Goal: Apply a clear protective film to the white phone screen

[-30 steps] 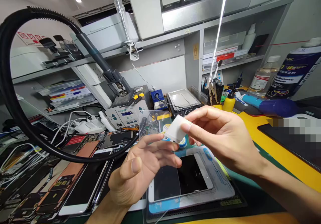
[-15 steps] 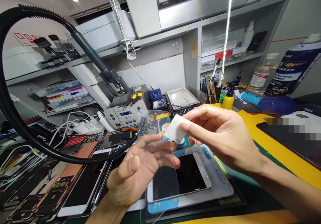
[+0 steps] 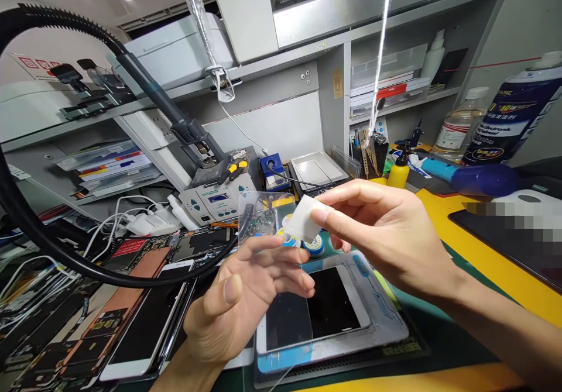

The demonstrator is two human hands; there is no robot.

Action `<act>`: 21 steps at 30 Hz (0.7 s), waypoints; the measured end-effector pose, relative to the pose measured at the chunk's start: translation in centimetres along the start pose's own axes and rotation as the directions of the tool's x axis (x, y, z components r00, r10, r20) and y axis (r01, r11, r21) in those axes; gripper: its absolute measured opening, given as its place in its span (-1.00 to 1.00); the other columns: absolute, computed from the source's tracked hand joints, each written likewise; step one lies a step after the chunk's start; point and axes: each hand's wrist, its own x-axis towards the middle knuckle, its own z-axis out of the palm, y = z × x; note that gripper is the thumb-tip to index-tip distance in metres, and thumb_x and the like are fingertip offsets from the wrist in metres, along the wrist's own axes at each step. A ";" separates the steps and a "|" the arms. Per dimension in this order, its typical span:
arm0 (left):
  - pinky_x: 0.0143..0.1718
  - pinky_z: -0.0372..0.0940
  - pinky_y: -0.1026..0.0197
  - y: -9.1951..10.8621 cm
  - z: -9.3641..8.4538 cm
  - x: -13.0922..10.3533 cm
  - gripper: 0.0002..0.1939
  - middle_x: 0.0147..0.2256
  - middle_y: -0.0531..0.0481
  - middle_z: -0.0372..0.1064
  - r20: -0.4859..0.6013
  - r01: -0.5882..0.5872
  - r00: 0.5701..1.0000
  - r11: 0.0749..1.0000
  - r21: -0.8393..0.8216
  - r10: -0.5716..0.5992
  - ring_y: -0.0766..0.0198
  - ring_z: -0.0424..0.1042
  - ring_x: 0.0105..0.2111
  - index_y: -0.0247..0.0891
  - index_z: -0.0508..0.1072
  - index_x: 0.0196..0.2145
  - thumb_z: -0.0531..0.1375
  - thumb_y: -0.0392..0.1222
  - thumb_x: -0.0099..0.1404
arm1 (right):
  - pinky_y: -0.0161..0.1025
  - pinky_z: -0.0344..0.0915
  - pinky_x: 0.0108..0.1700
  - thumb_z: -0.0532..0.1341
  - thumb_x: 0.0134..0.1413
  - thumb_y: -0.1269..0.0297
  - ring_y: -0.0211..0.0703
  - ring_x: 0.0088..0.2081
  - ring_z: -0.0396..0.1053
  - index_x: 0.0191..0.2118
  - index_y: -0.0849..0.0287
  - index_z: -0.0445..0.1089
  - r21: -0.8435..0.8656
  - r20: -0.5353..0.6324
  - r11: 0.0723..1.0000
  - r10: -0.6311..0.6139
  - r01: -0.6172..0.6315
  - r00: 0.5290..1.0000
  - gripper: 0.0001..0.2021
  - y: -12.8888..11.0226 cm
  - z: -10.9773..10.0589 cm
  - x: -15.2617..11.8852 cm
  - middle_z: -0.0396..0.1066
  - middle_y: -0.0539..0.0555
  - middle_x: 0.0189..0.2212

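Note:
My right hand [image 3: 386, 234] pinches a small white square pad [image 3: 306, 219] between thumb and fingers; whether it is a folded wipe or foam I cannot tell. My left hand [image 3: 250, 298] has its fingers curled and its palm turned up, around a clear sheet with rounded corners [image 3: 287, 322]. The sheet spans between the thumb side and the fingertips, tilted upright, and its exact contact is hard to make out. One corner of the pad is close to the left fingertips. Below and behind lies a white-framed phone [image 3: 336, 298] with a dark screen, on a blue and grey printed pad [image 3: 389, 316].
Several opened phones and parts [image 3: 109, 322] cover the left side. A black hose [image 3: 48, 246] loops across there. Behind stand a hot-air station [image 3: 217, 199], a small blue-lidded tin [image 3: 314, 246] and a yellow bottle [image 3: 398, 172]. A dark phone [image 3: 496, 246] lies at right.
The white pad has tilted and shifted slightly left and up in my right hand. The left hand and clear sheet are almost still. The view has shifted a little.

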 end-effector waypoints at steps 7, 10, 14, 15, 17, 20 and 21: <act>-0.05 0.40 -0.05 0.0 0.2 -0.1 -0.52 0.00 -0.23 0.56 -0.026 0.011 1.000 1.000 0.013 -0.011 -0.06 0.55 -0.12 -0.21 0.57 0.05 0.30 0.05 0.22 | -0.44 0.33 -0.55 0.49 -0.01 0.27 -0.36 -0.59 0.33 -0.34 0.16 0.61 -0.003 0.002 1.000 0.024 -0.024 1.000 -0.88 -0.1 -0.1 0.1 0.52 -0.04 -0.53; -0.06 0.41 -0.05 0.1 0.2 -0.1 -0.53 -0.01 -0.23 0.56 -0.033 0.017 0.999 1.000 0.019 -0.017 -0.06 0.55 -0.13 -0.23 0.58 0.02 0.31 0.06 0.22 | -0.40 0.34 -0.54 0.49 0.00 0.22 -0.33 -0.58 0.35 -0.33 0.17 0.61 -0.022 0.006 0.999 0.029 -0.029 1.000 -0.85 0.0 -0.1 0.1 0.51 -0.02 -0.53; -0.05 0.41 -0.04 0.1 0.2 -0.1 -0.54 0.00 -0.24 0.55 -0.038 0.020 0.999 0.999 0.029 -0.019 -0.05 0.55 -0.13 -0.25 0.58 -0.01 0.29 0.06 0.22 | -0.40 0.36 -0.54 0.50 -0.03 0.18 -0.32 -0.58 0.35 -0.36 0.18 0.61 -0.020 0.032 0.998 0.057 -0.056 0.998 -0.81 0.0 -0.3 0.2 0.51 0.00 -0.53; -0.05 0.41 -0.04 0.1 0.2 -0.1 -0.55 0.00 -0.24 0.55 -0.041 0.023 0.999 0.999 0.029 -0.022 -0.05 0.55 -0.13 -0.26 0.58 -0.02 0.29 0.07 0.22 | -0.39 0.36 -0.55 0.51 -0.05 0.16 -0.31 -0.58 0.34 -0.37 0.18 0.60 -0.020 0.023 0.998 0.061 -0.061 0.998 -0.79 0.0 -0.3 0.2 0.50 0.00 -0.54; -0.06 0.43 -0.03 0.1 0.2 0.0 -0.55 -0.02 -0.24 0.55 -0.050 0.028 0.998 0.999 0.021 -0.026 -0.04 0.55 -0.13 -0.27 0.59 -0.04 0.30 0.07 0.22 | -0.38 0.36 -0.56 0.52 -0.09 0.13 -0.31 -0.60 0.32 -0.40 0.18 0.60 -0.017 -0.008 0.998 0.057 -0.057 0.998 -0.76 -0.1 -0.4 0.3 0.48 0.00 -0.57; -0.10 0.45 0.01 0.1 0.2 0.1 -0.57 -0.03 -0.22 0.56 -0.053 0.026 0.998 1.000 0.000 -0.026 -0.03 0.56 -0.13 -0.28 0.61 -0.06 0.30 0.05 0.23 | -0.38 0.35 -0.57 0.53 -0.10 0.12 -0.32 -0.60 0.31 -0.40 0.19 0.60 -0.003 -0.015 0.998 0.065 -0.065 0.998 -0.75 -0.2 -0.4 0.4 0.47 0.00 -0.57; -0.11 0.45 0.02 0.1 0.2 0.1 -0.59 -0.03 -0.22 0.57 -0.054 0.027 0.998 1.000 -0.005 -0.027 -0.03 0.56 -0.13 -0.28 0.61 -0.07 0.30 0.05 0.23 | -0.39 0.35 -0.57 0.53 -0.09 0.13 -0.32 -0.60 0.32 -0.39 0.20 0.61 0.002 -0.005 0.997 0.075 -0.075 0.997 -0.75 -0.1 -0.4 0.4 0.48 0.01 -0.56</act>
